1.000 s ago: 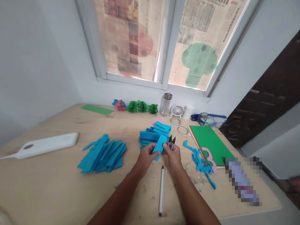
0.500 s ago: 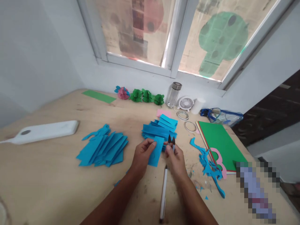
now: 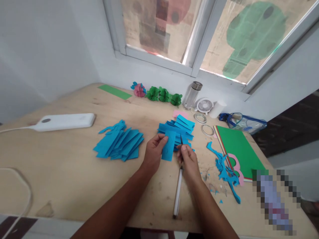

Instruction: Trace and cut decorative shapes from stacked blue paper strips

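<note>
Student: Where does the slip (image 3: 168, 146) lie?

Tutor: At the centre of the frame, between the hands. Its long axis runs nearly up and down the frame, the top leaning slightly right. Behind it in view is the blue stack (image 3: 185, 124); whether the two touch cannot be told.

Student: Which hand is nearer to it?

Tutor: The left hand (image 3: 154, 153), which pinches the upper left edge between thumb and fingers. The right hand (image 3: 188, 160) stands just right of the slip, apart from it.

Student: And what does the right hand hold?

Tutor: The scissors (image 3: 181, 140), gripped between thumb and curled fingers. A single dark point shows, aimed at the top of the frame; whether the blades are parted cannot be told.

Student: Which relation governs here?

Tutor: Judged from this view, that of point to slip: the point stands just beside the right edge, nearly parallel to the long axis rather than across it.

Student: How are the arms posed?

Tutor: Both rise from the lower edge and converge. The pen (image 3: 177, 194) lies between them, its upper end close to the right hand.
</note>
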### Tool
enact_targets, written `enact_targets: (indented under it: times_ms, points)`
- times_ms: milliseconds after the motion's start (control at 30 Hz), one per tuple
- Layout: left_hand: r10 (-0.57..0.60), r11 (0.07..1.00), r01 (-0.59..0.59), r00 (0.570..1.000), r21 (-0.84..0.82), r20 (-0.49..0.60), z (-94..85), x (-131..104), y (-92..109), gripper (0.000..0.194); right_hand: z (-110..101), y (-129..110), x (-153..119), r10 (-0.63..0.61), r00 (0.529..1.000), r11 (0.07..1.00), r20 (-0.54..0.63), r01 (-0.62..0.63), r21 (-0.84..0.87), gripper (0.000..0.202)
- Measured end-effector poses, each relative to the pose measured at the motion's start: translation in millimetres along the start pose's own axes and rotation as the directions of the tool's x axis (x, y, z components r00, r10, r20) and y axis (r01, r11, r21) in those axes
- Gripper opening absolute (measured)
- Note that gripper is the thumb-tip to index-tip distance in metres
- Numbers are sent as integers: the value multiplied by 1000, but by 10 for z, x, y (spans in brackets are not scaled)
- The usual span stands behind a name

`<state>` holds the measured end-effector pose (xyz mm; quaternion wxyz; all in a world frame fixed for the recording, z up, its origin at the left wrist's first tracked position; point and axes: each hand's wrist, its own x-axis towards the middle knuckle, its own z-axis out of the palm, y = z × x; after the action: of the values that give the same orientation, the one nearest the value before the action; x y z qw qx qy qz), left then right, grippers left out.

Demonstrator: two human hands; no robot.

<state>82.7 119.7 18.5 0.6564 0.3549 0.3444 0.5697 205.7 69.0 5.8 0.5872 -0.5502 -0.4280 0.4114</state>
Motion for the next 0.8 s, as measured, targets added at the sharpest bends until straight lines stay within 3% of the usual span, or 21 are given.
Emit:
enact_targets:
  times_ms: [367,800]
  points:
    - [52,999,-52,998,-18,24,6,-5,26,26,49,76,-8,58,990,990,130,-73,116,47]
    - [31,998,-32,999,61,11,49,-43,127,24,32,81,-17,20,982,997,188,-35,75,46]
